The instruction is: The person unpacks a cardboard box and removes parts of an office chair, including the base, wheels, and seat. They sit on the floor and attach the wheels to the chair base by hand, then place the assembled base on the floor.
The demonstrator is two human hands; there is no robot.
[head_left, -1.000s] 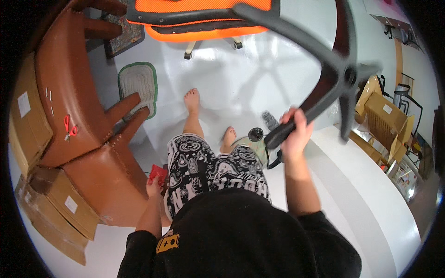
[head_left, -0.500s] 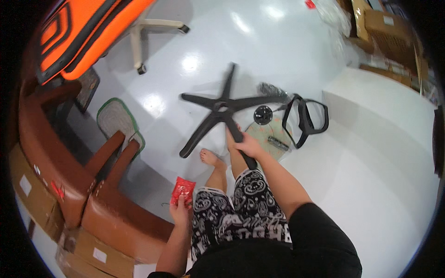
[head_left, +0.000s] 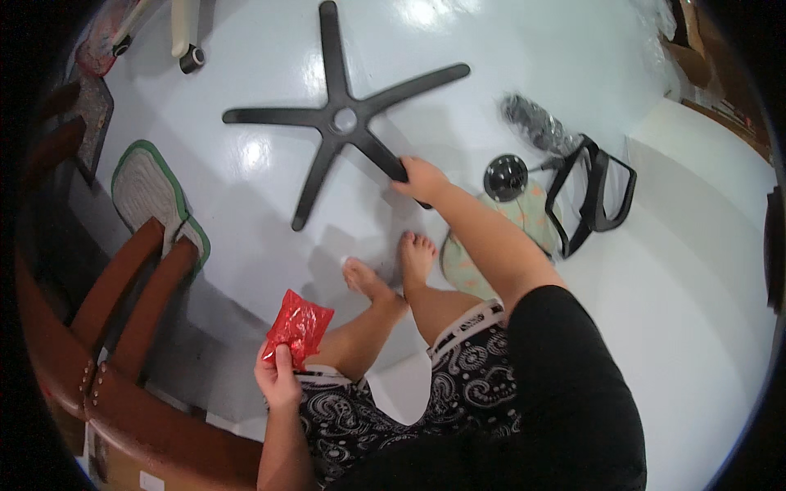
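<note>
A black five-legged chair base [head_left: 334, 141] is held out in front of me over the pale floor. My right hand [head_left: 422, 182] is closed around one of its legs, near the tip. Lower left, my left hand [head_left: 278, 378] pinches the bottom corner of a shiny red plastic packet [head_left: 300, 326], whose contents I cannot make out. To the right of the base lie a round black disc-shaped part [head_left: 505, 177], a dark piece in clear wrap [head_left: 536, 124] and a pair of black looped armrests [head_left: 596, 192].
A round green patterned mat [head_left: 467, 260] lies under my right forearm. At left are brown leather seating [head_left: 164, 425] and a grey mat with green edging [head_left: 147, 184]. A white chair leg with a caster [head_left: 190, 56] stands far left. Cardboard boxes [head_left: 720, 82] sit far right.
The chair base has swung forward and to the left in my right hand. My left hand still holds the red packet. My view has shifted, so the orange chair's seat is out of frame.
</note>
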